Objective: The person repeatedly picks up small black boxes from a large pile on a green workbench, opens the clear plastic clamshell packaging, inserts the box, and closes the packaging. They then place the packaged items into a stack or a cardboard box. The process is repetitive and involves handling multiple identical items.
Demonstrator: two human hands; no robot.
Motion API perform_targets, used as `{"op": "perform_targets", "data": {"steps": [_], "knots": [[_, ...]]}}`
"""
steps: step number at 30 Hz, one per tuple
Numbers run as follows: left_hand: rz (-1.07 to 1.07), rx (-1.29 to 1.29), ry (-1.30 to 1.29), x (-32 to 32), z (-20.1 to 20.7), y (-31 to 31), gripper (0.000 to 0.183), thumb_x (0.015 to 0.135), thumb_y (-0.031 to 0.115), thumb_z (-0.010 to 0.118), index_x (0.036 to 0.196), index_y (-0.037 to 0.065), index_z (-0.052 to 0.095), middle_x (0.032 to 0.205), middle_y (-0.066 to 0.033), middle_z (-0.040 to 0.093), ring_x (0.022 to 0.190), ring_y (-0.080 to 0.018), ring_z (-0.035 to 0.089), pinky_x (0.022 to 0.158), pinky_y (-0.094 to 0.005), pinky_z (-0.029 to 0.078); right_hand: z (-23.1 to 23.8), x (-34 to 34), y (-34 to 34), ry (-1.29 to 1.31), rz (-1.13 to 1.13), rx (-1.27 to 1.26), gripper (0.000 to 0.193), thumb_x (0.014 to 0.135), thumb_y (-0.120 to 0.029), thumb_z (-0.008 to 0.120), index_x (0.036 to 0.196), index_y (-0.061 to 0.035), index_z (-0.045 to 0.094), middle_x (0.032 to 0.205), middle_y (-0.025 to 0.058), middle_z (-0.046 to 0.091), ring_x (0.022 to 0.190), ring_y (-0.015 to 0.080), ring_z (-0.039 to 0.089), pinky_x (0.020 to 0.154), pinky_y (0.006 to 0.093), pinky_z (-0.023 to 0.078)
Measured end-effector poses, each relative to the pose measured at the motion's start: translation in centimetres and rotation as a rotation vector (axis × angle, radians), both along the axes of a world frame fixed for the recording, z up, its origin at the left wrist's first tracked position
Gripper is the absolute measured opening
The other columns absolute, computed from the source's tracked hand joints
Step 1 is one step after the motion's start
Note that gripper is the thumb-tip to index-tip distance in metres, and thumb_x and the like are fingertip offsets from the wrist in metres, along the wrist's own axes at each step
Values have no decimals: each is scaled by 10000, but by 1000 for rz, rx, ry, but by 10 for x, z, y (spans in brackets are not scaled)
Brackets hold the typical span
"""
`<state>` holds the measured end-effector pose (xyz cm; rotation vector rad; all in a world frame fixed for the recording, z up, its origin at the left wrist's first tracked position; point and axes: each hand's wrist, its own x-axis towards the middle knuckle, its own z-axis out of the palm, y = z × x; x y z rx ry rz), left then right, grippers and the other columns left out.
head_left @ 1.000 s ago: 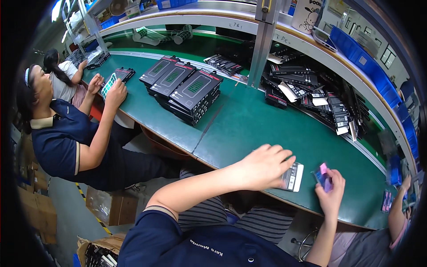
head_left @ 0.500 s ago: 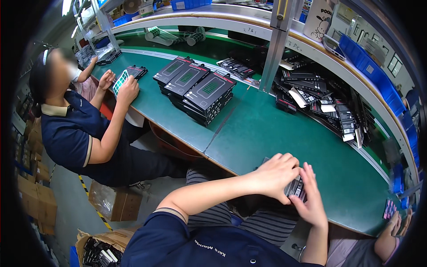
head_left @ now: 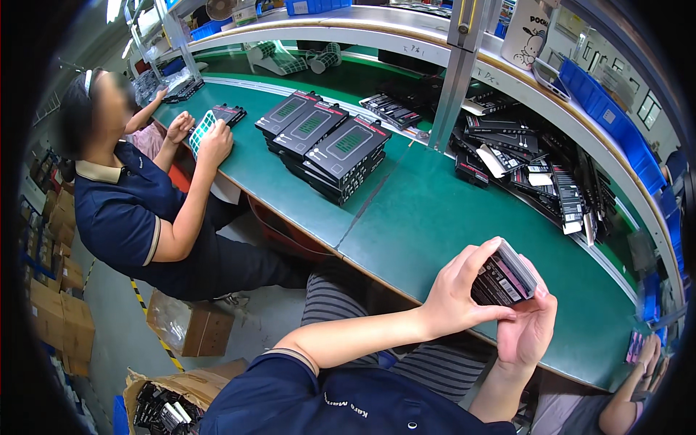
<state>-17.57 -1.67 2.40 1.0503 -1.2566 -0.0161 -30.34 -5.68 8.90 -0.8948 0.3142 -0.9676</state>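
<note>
A small black box (head_left: pixel 502 277) with a white label is tilted up above the near edge of the green table (head_left: pixel 406 239). My left hand (head_left: pixel 458 296) grips it from the left, thumb along its lower edge and fingers at its top. On the right, my right hand (head_left: pixel 528 330) supports its lower right corner, fingers curled behind it. A greyish edge shows along the box's upper right side; what that is cannot be made out. My fingers hide part of its far side.
Black boxes with green window patterns stand in stacks (head_left: pixel 341 148) at centre left. A loose pile of black cartons (head_left: pixel 515 138) lies by the metal post (head_left: pixel 455 80). At left a co-worker (head_left: pixel 119 196) holds a green-and-white sheet (head_left: pixel 203 132). A carton of black packaging (head_left: pixel 163 406) sits lower left.
Both hands have raised the black box and tipped it up, so its labelled face shows more. The whole view has shifted slightly. The co-worker still holds the sheet.
</note>
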Motion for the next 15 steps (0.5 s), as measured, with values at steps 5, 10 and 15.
{"op": "perform_targets", "data": {"steps": [5,10,15], "knots": [[29,-44,-63,1,3,1,1084,634,336,944,1485,110,311,1185,-196,605,993,-355,639,828,-428,540,-3,6,0,113,-144,22,467,906,-170,523,1239,154,571,1190,241,643,1061,283,659,1007,402,504],[-55,-66,-4,4,-3,1,866,657,275,945,1317,94,416,1156,-187,598,1019,-306,629,841,-401,531,-16,4,3,78,-102,-21,431,910,-145,562,1228,146,572,1169,234,661,1064,283,661,986,386,510],[-423,126,499,4,35,16,381,889,90,760,1071,81,426,1210,-141,561,1157,-172,519,998,-339,441,-41,12,0,159,-449,-585,245,988,-117,557,1152,63,589,1160,210,648,1070,289,635,987,403,492]]}}
